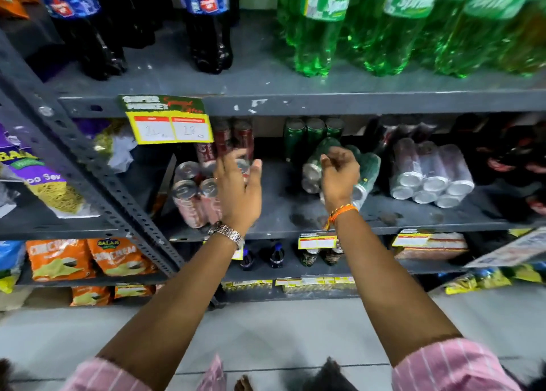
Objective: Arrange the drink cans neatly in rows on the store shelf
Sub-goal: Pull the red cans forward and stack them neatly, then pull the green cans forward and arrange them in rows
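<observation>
Red cans [192, 195] lie on their sides at the left of the middle shelf [277, 207], with upright red cans [233, 138] behind them. My left hand [236, 189] is raised in front of them with fingers and thumb spread. The silver end of a red can [244, 167] shows between thumb and fingers, and blur hides any contact. Green cans [313, 169] lie tumbled to the right, with upright green cans [313, 130] at the back. My right hand [339, 173] hovers over the tumbled ones, fingers curled with nothing visible in them.
A shrink-wrapped pack of cans [428, 175] lies right of the green cans. Dark cola bottles [206, 36] and green Sprite bottles [384, 30] stand on the shelf above. A yellow price tag [171, 127] hangs from its edge. Snack bags [88, 257] fill the left rack.
</observation>
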